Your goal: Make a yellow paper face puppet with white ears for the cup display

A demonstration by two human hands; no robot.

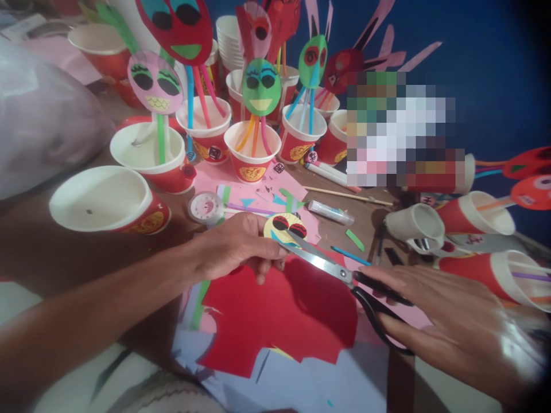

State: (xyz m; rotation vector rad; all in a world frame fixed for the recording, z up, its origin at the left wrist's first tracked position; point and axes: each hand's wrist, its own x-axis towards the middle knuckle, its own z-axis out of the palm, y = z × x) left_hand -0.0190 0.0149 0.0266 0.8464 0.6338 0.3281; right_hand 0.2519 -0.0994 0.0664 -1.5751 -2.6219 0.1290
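Between the thumb and fingers of my left hand (235,244) is a round yellow paper face (284,222) with dark eyes, red lids and a blue mouth. My right hand (443,315) grips the black handles of a pair of scissors (321,261). The blades point left and reach over the lower part of the face, close to my left thumb. Whether the blades touch the paper I cannot tell. Beneath both hands lies a cut sheet of red paper (275,315) on top of pale blue paper (344,378).
Red and white paper cups (253,163) crowd the back, several holding paper faces on straws. A wide cup (103,198) stands at left. A roll of tape (205,206), a glue stick (330,212), a wooden stick (348,196) and paper scraps lie beyond my hands. More cups (477,275) lie tilted at right.
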